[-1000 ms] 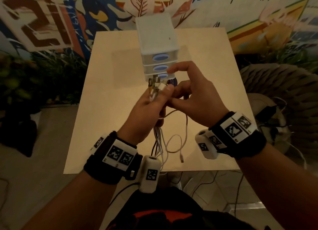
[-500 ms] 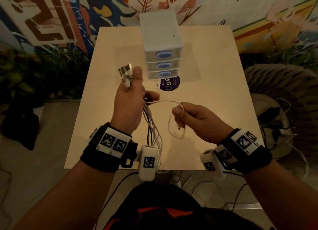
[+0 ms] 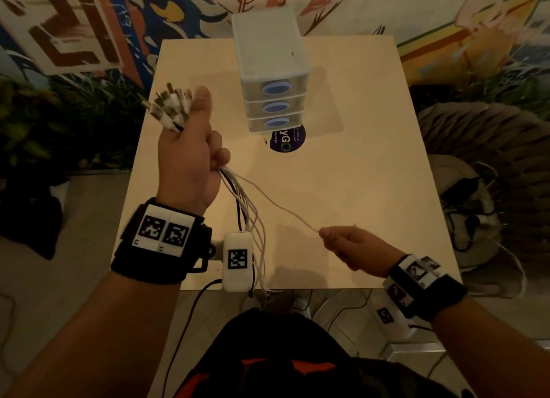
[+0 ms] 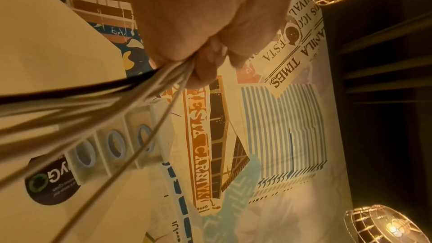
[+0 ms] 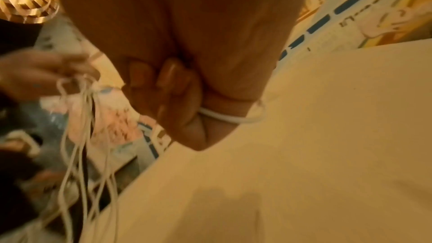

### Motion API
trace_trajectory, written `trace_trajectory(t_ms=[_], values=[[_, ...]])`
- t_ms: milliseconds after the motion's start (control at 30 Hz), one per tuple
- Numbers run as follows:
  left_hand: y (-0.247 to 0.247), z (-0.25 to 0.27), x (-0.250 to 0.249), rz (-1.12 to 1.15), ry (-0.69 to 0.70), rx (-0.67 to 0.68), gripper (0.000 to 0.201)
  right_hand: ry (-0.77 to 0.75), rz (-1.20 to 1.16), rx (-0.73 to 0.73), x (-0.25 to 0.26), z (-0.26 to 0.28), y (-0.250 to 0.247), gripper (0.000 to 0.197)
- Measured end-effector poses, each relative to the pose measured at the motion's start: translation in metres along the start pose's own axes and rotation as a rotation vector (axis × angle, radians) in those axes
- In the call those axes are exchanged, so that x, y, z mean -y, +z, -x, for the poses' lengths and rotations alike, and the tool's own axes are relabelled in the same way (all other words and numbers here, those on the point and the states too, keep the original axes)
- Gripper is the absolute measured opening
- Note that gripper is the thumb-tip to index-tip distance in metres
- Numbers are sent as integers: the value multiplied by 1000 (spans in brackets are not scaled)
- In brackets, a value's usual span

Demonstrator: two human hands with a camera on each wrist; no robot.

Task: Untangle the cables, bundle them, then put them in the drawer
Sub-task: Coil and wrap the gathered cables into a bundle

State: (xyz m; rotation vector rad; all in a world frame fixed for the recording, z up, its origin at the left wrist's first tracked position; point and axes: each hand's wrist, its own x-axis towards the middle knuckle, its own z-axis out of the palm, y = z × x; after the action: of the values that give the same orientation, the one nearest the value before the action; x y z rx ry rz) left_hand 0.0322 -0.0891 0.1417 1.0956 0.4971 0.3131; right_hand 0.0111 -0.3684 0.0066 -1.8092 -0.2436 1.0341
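Cables (image 3: 250, 216), mostly white with a black one among them, run through the fist of the left hand (image 3: 187, 162), their plugs (image 3: 169, 108) fanning out above the thumb and their loose ends hanging past the near edge of the table (image 3: 357, 189). One white cable (image 3: 279, 205) stretches taut from that fist to the right hand (image 3: 354, 248), which pinches its end with fingers curled. Behind stands the three-drawer unit (image 3: 269, 70), all drawers closed, a round dark sticker (image 3: 287, 138) at its foot.

Mural wall (image 3: 89, 25) (dim), wooden table (image 3: 357, 189).
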Motion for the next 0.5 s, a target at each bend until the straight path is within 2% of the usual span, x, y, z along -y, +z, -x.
trace_trajectory(t_ms=[167,300,500], values=[[2,9,1,-26,-42,136,41,71,-137,79,-37,-6,41,40],[6,16,6,-10,-63,180,38,54,230,153,-59,-10,64,39],[5,21,6,40,-49,225,21,14,342,205,-66,-17,95,33]])
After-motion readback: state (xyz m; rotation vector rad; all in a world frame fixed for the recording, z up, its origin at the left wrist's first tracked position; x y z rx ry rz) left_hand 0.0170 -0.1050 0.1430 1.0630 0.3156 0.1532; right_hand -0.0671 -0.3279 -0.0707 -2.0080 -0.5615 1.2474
